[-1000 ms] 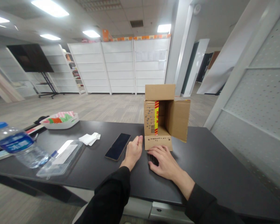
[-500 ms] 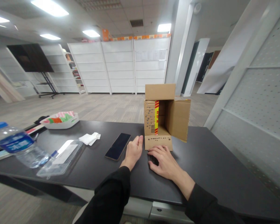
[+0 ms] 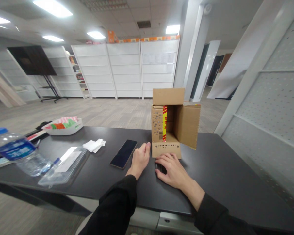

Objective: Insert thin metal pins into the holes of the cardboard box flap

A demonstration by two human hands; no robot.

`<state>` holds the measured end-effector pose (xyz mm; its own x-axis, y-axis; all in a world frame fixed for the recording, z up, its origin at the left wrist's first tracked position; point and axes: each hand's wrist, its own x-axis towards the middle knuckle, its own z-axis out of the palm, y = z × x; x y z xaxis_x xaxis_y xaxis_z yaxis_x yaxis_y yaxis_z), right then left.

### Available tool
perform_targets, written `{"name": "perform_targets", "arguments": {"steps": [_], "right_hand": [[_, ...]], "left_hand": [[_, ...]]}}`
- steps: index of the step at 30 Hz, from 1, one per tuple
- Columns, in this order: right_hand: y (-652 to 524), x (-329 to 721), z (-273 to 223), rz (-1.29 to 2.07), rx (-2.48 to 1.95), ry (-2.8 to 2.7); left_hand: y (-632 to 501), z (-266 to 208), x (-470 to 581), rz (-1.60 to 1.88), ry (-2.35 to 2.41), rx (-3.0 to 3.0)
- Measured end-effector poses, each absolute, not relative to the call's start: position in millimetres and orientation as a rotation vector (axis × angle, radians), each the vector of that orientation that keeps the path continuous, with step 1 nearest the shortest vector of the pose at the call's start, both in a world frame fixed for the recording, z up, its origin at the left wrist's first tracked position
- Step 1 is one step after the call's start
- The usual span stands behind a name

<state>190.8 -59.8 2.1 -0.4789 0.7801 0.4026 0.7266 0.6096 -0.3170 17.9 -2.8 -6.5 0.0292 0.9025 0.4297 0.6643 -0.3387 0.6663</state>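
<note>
My left hand (image 3: 141, 159) is closed in a fist, thumb on top, between the phone and the box. Whatever its curled fingers may hold is hidden. Curved over a small dark object (image 3: 161, 168) on the table is my right hand (image 3: 172, 171), fingers on its far side and thumb on the near side. Most of that object is covered, so its kind is unclear. Just beyond both hands stands a cardboard box (image 3: 157, 122), its opening towards me and its flaps spread. The lower flap, with a row of punched holes, reaches down by my right fingers.
A phone (image 3: 123, 154) lies left of my left hand. Further left are crumpled white tissue (image 3: 94, 145), a clear plastic case (image 3: 65, 166), a water bottle (image 3: 22, 151) and a white tray (image 3: 63, 131) with colourful contents. A perforated panel (image 3: 267, 111) borders the dark table's right side.
</note>
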Motion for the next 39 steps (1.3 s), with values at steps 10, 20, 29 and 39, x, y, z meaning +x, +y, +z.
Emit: {"name": "perform_targets", "arguments": {"steps": [10, 20, 29, 39], "right_hand": [[-59, 190, 1, 0.118, -1.158, -2.312], [-58, 188, 1, 0.041, -1.124, -2.323], [-54, 188, -2, -0.104, -1.108, -2.319], [-48, 194, -2, -0.044, -1.133, -2.203]], "left_hand": [[-3, -6, 18, 1.220, 1.582, 2.005], [-3, -6, 19, 1.231, 1.564, 2.015], [-3, -6, 19, 1.229, 1.581, 2.014], [-4, -4, 18, 1.204, 1.609, 2.027]]}}
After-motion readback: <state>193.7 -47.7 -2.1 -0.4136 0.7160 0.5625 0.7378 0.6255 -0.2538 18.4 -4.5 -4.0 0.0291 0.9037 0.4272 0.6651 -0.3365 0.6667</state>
